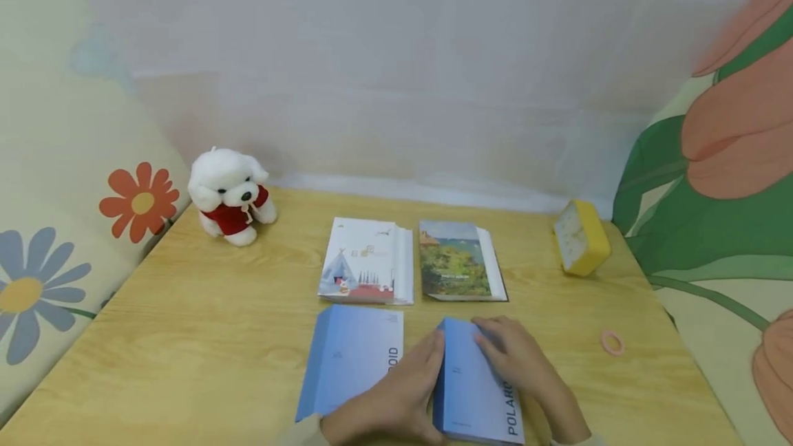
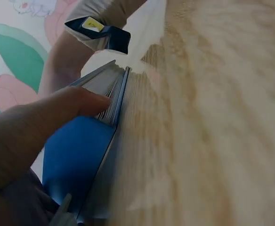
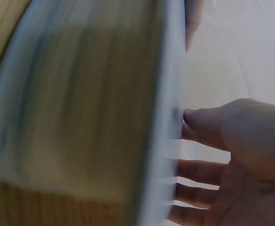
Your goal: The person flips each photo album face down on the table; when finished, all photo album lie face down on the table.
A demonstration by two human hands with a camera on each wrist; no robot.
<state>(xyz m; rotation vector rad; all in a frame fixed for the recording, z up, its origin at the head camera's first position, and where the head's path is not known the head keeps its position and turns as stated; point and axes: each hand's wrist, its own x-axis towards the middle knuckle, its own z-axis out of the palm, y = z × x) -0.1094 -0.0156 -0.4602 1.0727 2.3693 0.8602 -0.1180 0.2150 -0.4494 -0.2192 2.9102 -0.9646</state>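
A blue photo album (image 1: 471, 391) lettered POLARO… lies at the front of the wooden table, its cover up. My left hand (image 1: 405, 384) grips it along its left, spine side. In the left wrist view, the left thumb (image 2: 81, 101) presses the page edges at the album's near end. My right hand (image 1: 511, 353) rests at the upper right of the cover, fingers fairly straight. The right wrist view has those fingers (image 3: 198, 172) touching the cover, with the album blurred. A second blue album (image 1: 350, 356) lies left, partly behind my left hand.
Behind lie a white tent-patterned album (image 1: 359, 260) and a landscape-covered album (image 1: 455, 260). A white plush dog (image 1: 232, 191) sits at the back left. A yellow clock (image 1: 582, 236) stands back right, with a pink ring (image 1: 612, 343) nearer on the table.
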